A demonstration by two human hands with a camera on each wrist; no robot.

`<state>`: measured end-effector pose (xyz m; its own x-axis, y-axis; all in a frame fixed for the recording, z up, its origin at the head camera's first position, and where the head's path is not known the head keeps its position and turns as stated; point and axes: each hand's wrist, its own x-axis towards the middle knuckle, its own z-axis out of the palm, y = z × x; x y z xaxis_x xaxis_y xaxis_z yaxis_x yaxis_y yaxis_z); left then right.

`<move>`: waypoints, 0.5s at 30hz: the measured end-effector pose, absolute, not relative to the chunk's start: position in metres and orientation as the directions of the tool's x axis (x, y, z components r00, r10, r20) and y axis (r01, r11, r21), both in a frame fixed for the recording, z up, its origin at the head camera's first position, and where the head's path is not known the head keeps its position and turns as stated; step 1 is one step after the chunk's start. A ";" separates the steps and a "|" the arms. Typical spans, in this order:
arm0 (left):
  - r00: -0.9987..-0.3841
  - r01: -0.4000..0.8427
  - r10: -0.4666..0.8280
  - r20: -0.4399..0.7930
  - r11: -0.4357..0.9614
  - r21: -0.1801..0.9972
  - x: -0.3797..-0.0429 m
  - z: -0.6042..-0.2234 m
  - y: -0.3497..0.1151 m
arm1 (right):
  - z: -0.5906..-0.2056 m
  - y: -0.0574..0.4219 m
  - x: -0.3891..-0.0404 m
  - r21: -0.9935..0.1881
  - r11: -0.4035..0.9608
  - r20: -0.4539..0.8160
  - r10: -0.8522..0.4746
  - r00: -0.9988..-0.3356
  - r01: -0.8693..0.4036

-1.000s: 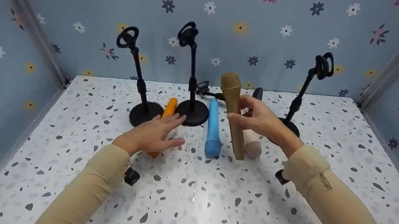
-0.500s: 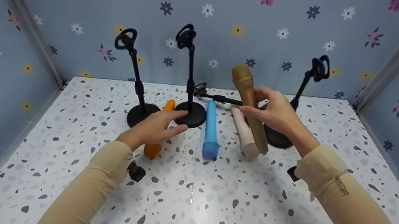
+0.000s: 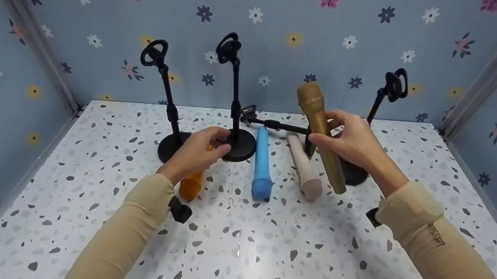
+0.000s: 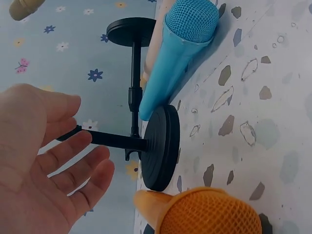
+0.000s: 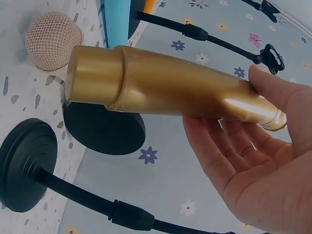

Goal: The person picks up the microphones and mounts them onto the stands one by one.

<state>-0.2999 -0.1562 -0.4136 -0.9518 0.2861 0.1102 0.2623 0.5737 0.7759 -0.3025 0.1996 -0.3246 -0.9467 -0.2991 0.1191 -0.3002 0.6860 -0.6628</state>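
My right hand [image 3: 355, 139] grips a gold microphone [image 3: 317, 110] between thumb and fingers, raised above the table with its mesh head tilted up and left. In the right wrist view, the gold microphone's plain tail end [image 5: 95, 75] points away from the palm. My left hand [image 3: 196, 151] hovers beside the upright middle microphone stand [image 3: 242, 147], fingers loosely bent with nothing in them. The left wrist view shows that stand's pole [image 4: 114, 140] passing behind the fingertips. Under the left hand lies an orange microphone [image 3: 190, 186], partly hidden by it.
A blue microphone [image 3: 262, 166] and a pale pink one [image 3: 304, 168] lie on the speckled table [image 3: 230, 256]. Black stands rise at left [image 3: 169, 148] and right [image 3: 353, 175]. Another stand [image 3: 275, 125] lies on its side near the flowered back wall [image 3: 277, 19].
My right hand has carried the gold microphone to the right, uncovering more of the pale pink one. My left hand's fingers have bent, and it has come closer to the middle stand.
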 end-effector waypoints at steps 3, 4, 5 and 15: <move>-0.969 0.214 0.223 0.103 0.560 0.800 -0.307 -0.413 -0.150 | -0.326 0.203 -0.303 -0.661 0.690 0.113 -0.298 -0.948 -0.296; -0.973 0.208 0.204 0.112 0.548 0.810 -0.310 -0.413 -0.146 | -0.326 0.204 -0.303 -0.659 0.693 0.111 -0.294 -0.949 -0.292; -0.973 0.212 0.191 0.127 0.540 0.815 -0.314 -0.413 -0.143 | -0.327 0.206 -0.303 -0.660 0.695 0.107 -0.290 -0.951 -0.286; -0.974 0.206 0.030 0.225 0.536 0.819 -0.337 -0.408 -0.128 | -0.328 0.207 -0.301 -0.661 0.698 0.066 -0.312 -0.948 -0.276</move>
<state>-0.3370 -0.1276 -0.4084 -0.9738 0.0303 0.2254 0.2062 0.5360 0.8187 -0.3013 0.2071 -0.3284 -0.9477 -0.3123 0.0661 -0.2762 0.6981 -0.6606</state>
